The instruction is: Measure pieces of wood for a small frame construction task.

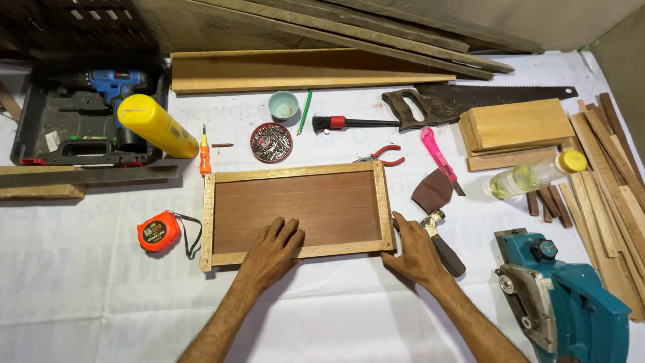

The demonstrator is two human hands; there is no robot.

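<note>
One shallow wooden tray (295,212) lies flat on the white-covered table (80,296), between one orange tape measure (160,231) and one hammer (440,235). The left hand (272,252) rests open, palm down, on its panel; the right hand (413,252), fingers spread, presses the tray's near right corner without gripping.

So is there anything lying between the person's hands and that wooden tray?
Nothing visible is in the way. The left hand lies flat on the wooden tray, inside its near rim, and the right hand presses against its near right corner. The hammer lies just right of the right hand, off to the side.
</note>
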